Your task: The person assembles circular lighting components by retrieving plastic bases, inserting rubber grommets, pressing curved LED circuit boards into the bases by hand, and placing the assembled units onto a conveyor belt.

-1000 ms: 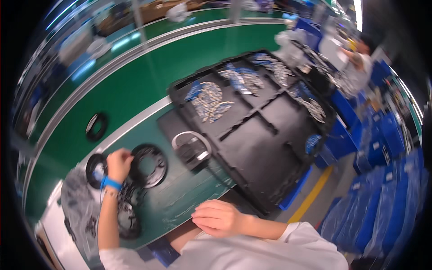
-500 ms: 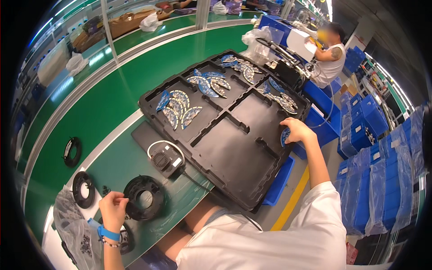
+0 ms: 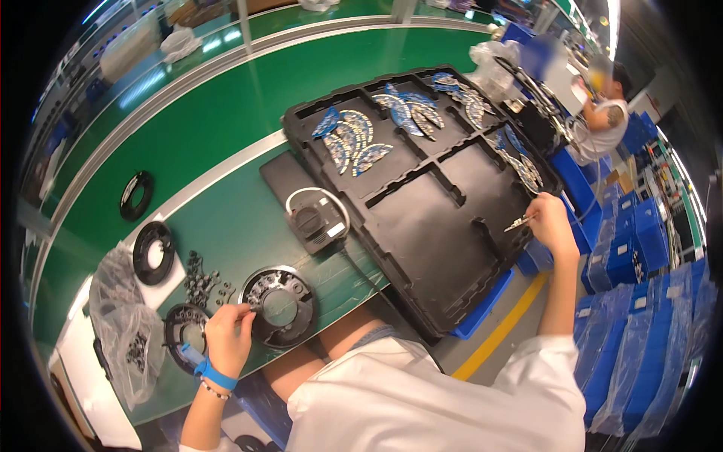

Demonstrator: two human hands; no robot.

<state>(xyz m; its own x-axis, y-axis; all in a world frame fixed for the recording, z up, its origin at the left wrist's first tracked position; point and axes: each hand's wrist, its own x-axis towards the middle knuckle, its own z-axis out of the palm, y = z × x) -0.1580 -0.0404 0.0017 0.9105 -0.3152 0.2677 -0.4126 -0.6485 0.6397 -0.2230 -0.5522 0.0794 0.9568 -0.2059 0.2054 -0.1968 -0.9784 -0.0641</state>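
Observation:
My left hand (image 3: 230, 339), with a blue wrist strap, pinches the left rim of a round black ring housing (image 3: 305, 320) at the table's near edge. The ring has a large centre hole and small fittings inside. My right hand (image 3: 553, 222) is closed on one end of a narrow, curved circuit board (image 3: 518, 224), held over the right side of a black compartment tray (image 3: 422, 207). More curved blue boards with rows of light dots (image 3: 350, 139) lie in groups in the tray's far compartments. Another open ring housing (image 3: 181, 331) sits beside my left hand, partly covered by it.
Small black parts (image 3: 199, 279) are heaped on the green table. Two more black rings (image 3: 153, 252) lie farther left, near a clear plastic bag (image 3: 124, 324). A black device with a pale cable loop (image 3: 316, 222) stands beside the tray. A person (image 3: 606, 120) works at the far right, beyond blue bins (image 3: 580, 184).
The view has shifted, so the tray appears farther right. The ring housing in my left hand now shows its fittings. The board in my right hand has turned and appears nearly edge-on.

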